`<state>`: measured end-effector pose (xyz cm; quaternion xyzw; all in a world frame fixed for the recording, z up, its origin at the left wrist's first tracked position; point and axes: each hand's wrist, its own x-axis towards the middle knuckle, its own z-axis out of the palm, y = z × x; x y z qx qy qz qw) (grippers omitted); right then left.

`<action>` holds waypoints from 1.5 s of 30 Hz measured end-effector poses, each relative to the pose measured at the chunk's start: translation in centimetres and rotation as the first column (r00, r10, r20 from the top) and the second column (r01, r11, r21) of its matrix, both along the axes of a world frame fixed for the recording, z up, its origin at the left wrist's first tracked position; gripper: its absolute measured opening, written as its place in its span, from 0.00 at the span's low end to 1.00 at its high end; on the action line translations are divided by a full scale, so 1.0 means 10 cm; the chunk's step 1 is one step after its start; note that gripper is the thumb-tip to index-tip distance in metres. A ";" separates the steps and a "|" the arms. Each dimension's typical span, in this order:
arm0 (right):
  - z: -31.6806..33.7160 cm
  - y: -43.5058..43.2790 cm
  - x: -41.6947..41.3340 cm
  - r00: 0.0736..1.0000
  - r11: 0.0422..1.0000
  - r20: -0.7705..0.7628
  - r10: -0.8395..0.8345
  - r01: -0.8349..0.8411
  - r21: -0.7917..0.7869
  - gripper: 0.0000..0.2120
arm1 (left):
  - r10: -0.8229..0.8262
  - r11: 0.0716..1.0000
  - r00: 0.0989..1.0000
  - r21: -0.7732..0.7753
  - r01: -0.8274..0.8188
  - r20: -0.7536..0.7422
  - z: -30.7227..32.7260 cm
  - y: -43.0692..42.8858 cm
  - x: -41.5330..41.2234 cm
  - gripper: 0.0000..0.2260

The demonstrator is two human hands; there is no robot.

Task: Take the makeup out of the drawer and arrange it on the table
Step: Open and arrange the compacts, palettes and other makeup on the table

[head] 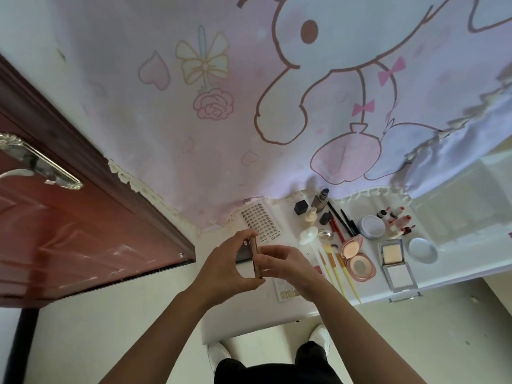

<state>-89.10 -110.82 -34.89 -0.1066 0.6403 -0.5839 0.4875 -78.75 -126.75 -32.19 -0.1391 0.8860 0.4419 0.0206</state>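
Note:
Both my hands hold a slim gold-edged makeup case (253, 254) on edge above the left part of the white table (454, 261). My left hand (224, 266) grips it from the left, my right hand (285, 263) pinches it from the right. On the table lie a false-lash card (260, 221), an eyeshadow palette (286, 291) partly under my right wrist, yellow-handled brushes (336, 268), an open pink compact (356, 259), an open silver compact (396, 263), round pale-blue jars (372, 227), pencils (342, 221), small bottles (318, 205) and red-capped tubes (399, 220).
A pink cartoon curtain (249, 106) hangs behind the table and overlaps its back edge. A dark red door (55, 217) with a silver handle (38, 162) stands at the left. My white shoes (321, 335) are on the pale floor below the table's front.

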 end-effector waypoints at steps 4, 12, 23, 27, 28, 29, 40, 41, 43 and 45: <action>-0.02 0.12 0.00 0.995 0.994 -0.009 -0.101 0.101 0.050 0.23 | 0.023 0.999 1.000 -0.040 -0.022 0.021 0.01 0.03 -0.05 0.37; 0.15 0.21 -0.06 0.925 0.925 -0.030 -0.379 0.378 -0.032 0.10 | 0.084 0.796 0.977 0.577 -0.183 0.195 -0.05 -0.12 -0.04 0.22; 0.35 0.06 -0.24 0.925 0.978 -0.325 -0.195 0.209 0.008 0.11 | -0.009 0.007 0.905 0.905 -0.425 0.425 -0.04 0.00 0.03 0.35; 0.36 -0.02 -0.22 0.934 0.973 -0.272 -0.230 0.228 -0.038 0.09 | 0.023 0.140 0.917 0.907 -0.398 0.398 -0.06 -0.01 0.05 0.31; 0.34 -0.04 -0.23 0.930 0.970 -0.276 -0.242 0.243 -0.029 0.09 | 0.053 0.206 0.918 0.896 -0.394 0.392 -0.08 -0.01 0.06 0.28; 0.33 -0.05 -0.23 0.930 0.968 -0.275 -0.245 0.251 -0.014 0.09 | 0.092 0.260 0.917 0.879 -0.399 0.389 -0.11 0.00 0.07 0.25; -0.44 0.09 0.21 0.991 0.934 -0.120 0.054 -0.008 0.357 0.14 | 0.350 0.274 0.698 0.644 -0.714 0.625 -0.72 0.17 0.32 0.14; -0.51 0.11 0.26 0.991 0.928 -0.127 0.046 0.004 0.371 0.15 | 0.373 0.275 0.668 0.610 -0.743 0.644 -0.78 0.18 0.33 0.12; -0.63 0.13 0.34 0.992 0.913 -0.121 0.044 0.009 0.407 0.14 | 0.425 0.273 0.606 0.543 -0.794 0.672 -0.91 0.23 0.34 0.10; -0.68 0.13 0.40 0.994 0.902 -0.090 0.055 -0.011 0.432 0.13 | 0.482 0.270 0.542 0.472 -0.839 0.688 -1.03 0.28 0.32 0.07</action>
